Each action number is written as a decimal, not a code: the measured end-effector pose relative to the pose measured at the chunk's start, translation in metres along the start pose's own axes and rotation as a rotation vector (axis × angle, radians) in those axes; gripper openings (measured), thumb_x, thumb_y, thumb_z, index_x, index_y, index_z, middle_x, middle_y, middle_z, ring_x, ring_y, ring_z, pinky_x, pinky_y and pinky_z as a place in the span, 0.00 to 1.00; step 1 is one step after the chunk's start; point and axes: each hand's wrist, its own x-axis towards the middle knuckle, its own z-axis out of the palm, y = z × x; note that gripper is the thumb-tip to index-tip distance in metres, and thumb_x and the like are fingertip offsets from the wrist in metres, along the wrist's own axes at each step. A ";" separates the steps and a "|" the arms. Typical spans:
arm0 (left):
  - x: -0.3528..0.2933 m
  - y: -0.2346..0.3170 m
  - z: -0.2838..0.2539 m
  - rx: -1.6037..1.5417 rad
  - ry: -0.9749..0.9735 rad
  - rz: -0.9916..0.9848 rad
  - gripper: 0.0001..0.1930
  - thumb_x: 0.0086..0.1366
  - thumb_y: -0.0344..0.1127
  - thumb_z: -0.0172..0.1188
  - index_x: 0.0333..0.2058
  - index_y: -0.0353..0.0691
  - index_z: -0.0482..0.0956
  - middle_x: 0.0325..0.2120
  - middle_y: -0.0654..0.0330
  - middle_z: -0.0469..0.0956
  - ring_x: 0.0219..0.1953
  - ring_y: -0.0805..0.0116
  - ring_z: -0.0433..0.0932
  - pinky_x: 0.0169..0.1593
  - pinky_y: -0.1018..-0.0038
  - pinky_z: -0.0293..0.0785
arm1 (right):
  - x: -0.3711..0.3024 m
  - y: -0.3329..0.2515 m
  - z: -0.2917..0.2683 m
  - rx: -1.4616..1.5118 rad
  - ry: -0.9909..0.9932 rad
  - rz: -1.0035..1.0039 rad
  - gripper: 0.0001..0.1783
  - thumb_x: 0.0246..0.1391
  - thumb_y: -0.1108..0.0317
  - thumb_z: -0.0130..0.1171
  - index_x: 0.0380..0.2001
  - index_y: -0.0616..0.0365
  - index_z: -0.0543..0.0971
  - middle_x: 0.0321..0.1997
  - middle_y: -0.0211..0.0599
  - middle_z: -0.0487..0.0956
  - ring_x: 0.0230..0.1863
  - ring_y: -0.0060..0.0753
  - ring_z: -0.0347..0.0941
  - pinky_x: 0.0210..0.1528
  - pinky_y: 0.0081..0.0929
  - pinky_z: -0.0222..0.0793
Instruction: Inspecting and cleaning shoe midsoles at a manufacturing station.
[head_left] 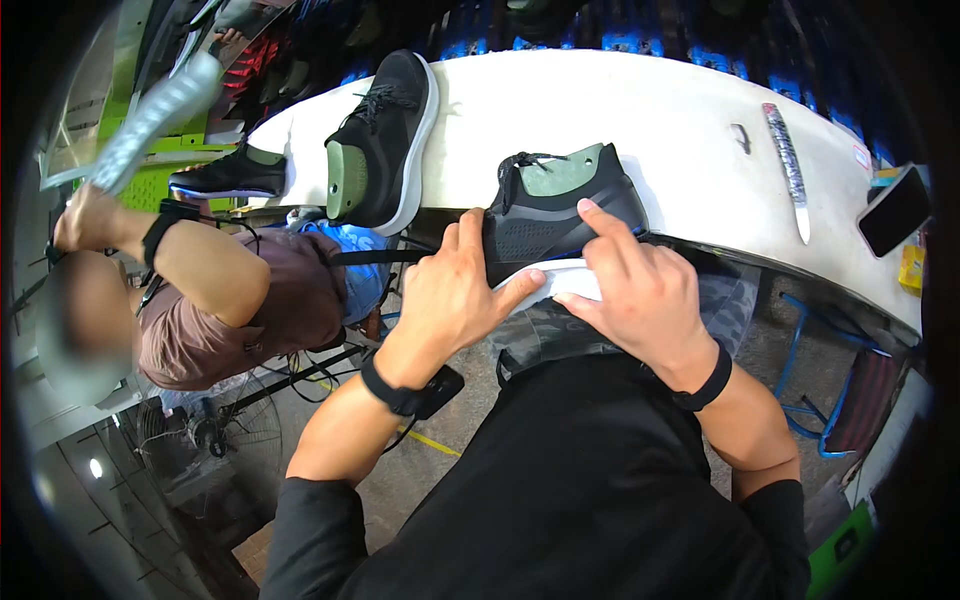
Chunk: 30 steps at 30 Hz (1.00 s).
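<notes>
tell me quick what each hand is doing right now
Left hand: closed on the black shoe, gripping its side and white sole.
Right hand: holding the same shoe, fingers pressed on its upper.

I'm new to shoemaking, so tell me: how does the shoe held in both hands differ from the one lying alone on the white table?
The held shoe sits at the table's near edge, gripped by the left hand and right hand; the lone shoe lies untouched, farther left. The held shoe's white sole is being pressed on; the lone shoe's sole is already fitted. Both are black, laced, with green inserts.
</notes>
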 end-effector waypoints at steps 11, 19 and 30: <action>0.004 0.077 -0.047 -0.970 0.457 0.930 0.36 0.47 0.39 0.90 0.47 0.42 0.72 0.51 0.52 0.70 0.49 0.51 0.83 0.52 0.60 0.84 | -0.024 -0.010 -0.137 0.588 0.190 0.000 0.62 0.31 0.40 0.91 0.66 0.62 0.73 0.68 0.59 0.78 0.70 0.67 0.74 0.72 0.56 0.70; 0.008 0.121 0.007 -1.027 0.497 0.867 0.27 0.44 0.35 0.85 0.39 0.39 0.76 0.33 0.55 0.73 0.36 0.52 0.75 0.38 0.62 0.72 | -0.035 0.015 -0.134 0.743 0.487 0.080 0.60 0.21 0.31 0.85 0.53 0.64 0.76 0.50 0.51 0.86 0.53 0.50 0.84 0.66 0.52 0.75; 0.003 0.122 -0.005 -1.166 0.590 0.911 0.28 0.49 0.47 0.85 0.39 0.40 0.77 0.30 0.56 0.73 0.28 0.57 0.71 0.31 0.65 0.68 | -0.028 0.000 -0.133 0.666 0.438 -0.018 0.58 0.18 0.34 0.88 0.50 0.60 0.75 0.48 0.47 0.85 0.50 0.50 0.84 0.58 0.49 0.78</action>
